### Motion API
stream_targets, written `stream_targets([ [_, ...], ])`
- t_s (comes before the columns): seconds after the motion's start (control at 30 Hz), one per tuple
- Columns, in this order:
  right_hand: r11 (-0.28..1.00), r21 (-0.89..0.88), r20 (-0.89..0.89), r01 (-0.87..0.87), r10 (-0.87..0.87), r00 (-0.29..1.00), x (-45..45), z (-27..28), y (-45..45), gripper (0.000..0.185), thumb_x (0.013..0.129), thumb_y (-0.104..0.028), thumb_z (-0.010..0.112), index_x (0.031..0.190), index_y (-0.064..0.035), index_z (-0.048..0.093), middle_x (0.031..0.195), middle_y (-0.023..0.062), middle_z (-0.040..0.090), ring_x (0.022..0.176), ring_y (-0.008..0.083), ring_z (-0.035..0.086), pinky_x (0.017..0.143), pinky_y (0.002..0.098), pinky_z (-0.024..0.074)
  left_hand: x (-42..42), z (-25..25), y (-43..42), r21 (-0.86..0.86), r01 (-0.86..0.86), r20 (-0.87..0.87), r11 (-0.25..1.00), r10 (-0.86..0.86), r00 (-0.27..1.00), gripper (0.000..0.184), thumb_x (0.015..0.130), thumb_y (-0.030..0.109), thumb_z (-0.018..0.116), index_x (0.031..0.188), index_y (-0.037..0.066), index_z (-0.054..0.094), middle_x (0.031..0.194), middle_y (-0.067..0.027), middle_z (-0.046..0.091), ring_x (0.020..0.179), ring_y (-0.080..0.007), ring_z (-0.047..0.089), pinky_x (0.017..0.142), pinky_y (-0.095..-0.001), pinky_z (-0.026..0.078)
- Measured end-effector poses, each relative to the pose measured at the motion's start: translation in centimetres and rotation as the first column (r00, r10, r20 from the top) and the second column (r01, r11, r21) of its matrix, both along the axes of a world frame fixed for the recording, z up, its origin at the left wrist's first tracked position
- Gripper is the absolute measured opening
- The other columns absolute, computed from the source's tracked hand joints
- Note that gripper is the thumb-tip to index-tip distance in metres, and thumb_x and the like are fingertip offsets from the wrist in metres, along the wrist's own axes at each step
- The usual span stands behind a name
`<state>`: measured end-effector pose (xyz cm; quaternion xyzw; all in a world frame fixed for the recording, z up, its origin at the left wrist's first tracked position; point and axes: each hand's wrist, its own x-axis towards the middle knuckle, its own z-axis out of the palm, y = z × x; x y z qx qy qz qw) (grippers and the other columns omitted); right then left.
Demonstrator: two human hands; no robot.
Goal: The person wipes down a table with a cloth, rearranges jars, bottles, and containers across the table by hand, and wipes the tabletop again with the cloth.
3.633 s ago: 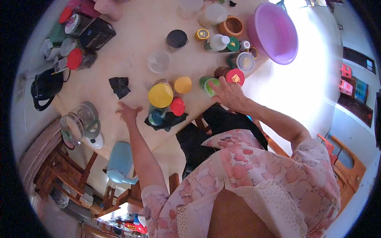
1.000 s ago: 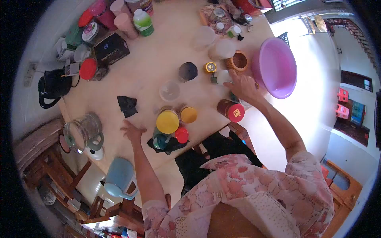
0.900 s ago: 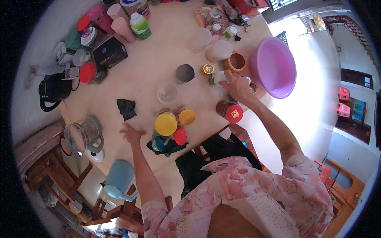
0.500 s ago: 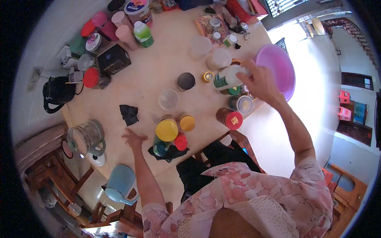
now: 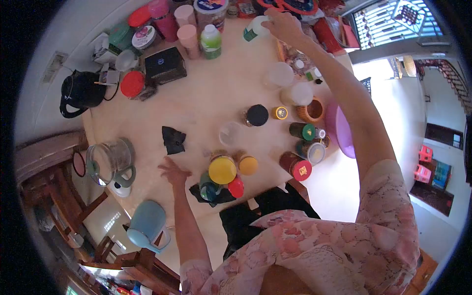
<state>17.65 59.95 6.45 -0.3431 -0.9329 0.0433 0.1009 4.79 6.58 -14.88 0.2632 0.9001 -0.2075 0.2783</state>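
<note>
holding a white bottle [image 5: 255, 29] at the far side of the table [image 5: 206, 93]

nearest to me on my feed, beyond the floral shirt [image 5: 300, 236], a blue pitcher [image 5: 147, 220] stands at the near left, by the table's edge. just in from that edge i see a close group: a large yellow-lidded jar [image 5: 222, 170], a smaller orange-yellow lid [image 5: 248, 165] beside it, and a red lid [image 5: 236, 187] in front. my left hand [image 5: 176, 173] is just left of them, fingers spread wide, with nothing in its grip; i cannot tell whether it touches the tabletop. a crumpled black scrap [image 5: 174, 140] lies just beyond its fingertips, and a glass jug [image 5: 112, 160] is farther left.

over to the right i have a red-lidded jar [image 5: 295, 166] near the edge. farther in come a black-lidded jar [image 5: 256, 115], an orange pot [image 5: 311, 110] and, at the far right of these, a purple basin [image 5: 338, 129], partly behind my right arm.

farthest out, my right hand [image 5: 285, 28] has its fingers narrowed on the white bottle's upper end, green label showing. the bottle leans, right of a printed tub [image 5: 210, 12] and a green-and-white bottle [image 5: 211, 42]; i cannot tell whether its base touches the table.
</note>
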Motion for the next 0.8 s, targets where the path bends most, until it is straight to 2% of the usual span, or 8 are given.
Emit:
stream_targets([
  [0.07,0.998,0.060,0.039,0.001,-0.004,0.999,-2.3,-1.9,1.4,0.034,0.080,-0.034,0.059,0.103,-0.0096,0.055,0.081,0.0186,0.064,0.078,0.0352,0.064,0.066,0.0443,0.0521,0.2,0.0,0.0,0.038,-0.147,0.024,0.988,0.146,0.989,0.135,0.044,0.050,0.082,0.139,-0.005,0.002,0.142,-0.0306,0.011,0.127,-0.0533,0.016,0.092,-0.0612,0.032],
  [0.1,0.998,0.056,0.038,-0.010,0.008,0.999,-3.4,-2.6,2.1,0.034,0.080,-0.034,0.059,0.103,-0.0096,0.055,0.081,0.0186,0.064,0.078,0.0352,0.064,0.066,0.0443,0.0521,0.3,0.0,0.0,0.035,-0.158,0.023,0.987,0.158,0.987,0.135,0.044,0.050,0.082,0.139,-0.005,0.002,0.142,-0.0306,0.011,0.127,-0.0533,0.016,0.092,-0.0612,0.032],
  [0.17,0.997,0.030,0.088,0.076,-0.078,0.993,-5.8,-3.7,2.8,0.034,0.078,-0.034,0.063,0.103,-0.0132,0.054,0.082,0.0169,0.064,0.082,0.0348,0.063,0.068,0.0453,0.0504,0.5,0.2,-0.1,0.106,-0.030,-0.041,0.994,0.034,0.999,0.136,0.041,0.047,0.083,0.140,-0.002,0.004,0.136,-0.0405,0.011,0.124,-0.0546,0.021,0.093,-0.0592,0.032],
  [0.27,0.997,0.012,0.105,0.080,-0.080,0.991,-7.8,-4.8,3.6,0.033,0.080,-0.034,0.060,0.104,-0.0115,0.058,0.089,0.0179,0.064,0.088,0.0347,0.062,0.073,0.0464,0.0503,0.4,0.3,0.2,0.086,-0.130,-0.011,0.988,0.131,0.991,0.136,0.040,0.045,0.085,0.140,0.000,0.005,0.133,-0.0437,0.011,0.125,-0.0541,0.021,0.094,-0.0582,0.031],
  [0.37,0.986,0.031,0.169,0.161,-0.164,0.972,-9.8,-6.2,4.8,0.038,0.077,-0.032,0.063,0.104,-0.0064,0.056,0.083,0.0172,0.063,0.083,0.0303,0.063,0.067,0.0412,0.0516,0.4,-1.0,-1.0,0.170,-0.114,0.017,0.979,0.112,0.994,0.134,0.040,0.043,0.085,0.141,0.003,0.007,0.134,-0.0433,0.010,0.124,-0.0561,0.020,0.095,-0.0580,0.031],
  [0.57,0.994,0.037,0.155,0.100,-0.104,0.982,-11.3,-7.3,6.1,0.031,0.078,-0.029,0.062,0.097,-0.0063,0.054,0.088,0.0181,0.063,0.086,0.0346,0.062,0.070,0.0447,0.0513,0.6,-1.6,-1.5,0.205,0.075,-0.082,0.976,-0.059,0.995,0.132,0.042,0.043,0.086,0.142,0.005,0.006,0.134,-0.0436,0.008,0.118,-0.0593,0.025,0.095,-0.0559,0.033],
  [0.67,0.997,0.042,0.139,0.066,-0.071,0.988,-11.6,-8.3,6.7,0.030,0.078,-0.027,0.061,0.099,-0.0065,0.054,0.093,0.0181,0.062,0.088,0.0351,0.062,0.070,0.0448,0.0512,0.6,-1.6,-1.3,0.164,-0.084,-0.010,0.983,0.086,0.996,0.134,0.042,0.043,0.086,0.141,0.004,0.005,0.135,-0.0423,0.009,0.120,-0.0569,0.025,0.095,-0.0569,0.031],
  [0.8,0.999,0.041,0.140,-0.017,0.011,0.990,-11.6,-10.1,8.9,0.040,0.078,-0.025,0.059,0.111,-0.0042,0.050,0.102,0.0200,0.059,0.096,0.0351,0.057,0.080,0.0421,0.0472,0.6,-1.7,-1.7,0.187,-0.024,-0.067,0.982,0.037,0.997,0.134,0.043,0.042,0.086,0.141,0.005,0.004,0.136,-0.0410,0.010,0.118,-0.0572,0.028,0.091,-0.0560,0.038],
])
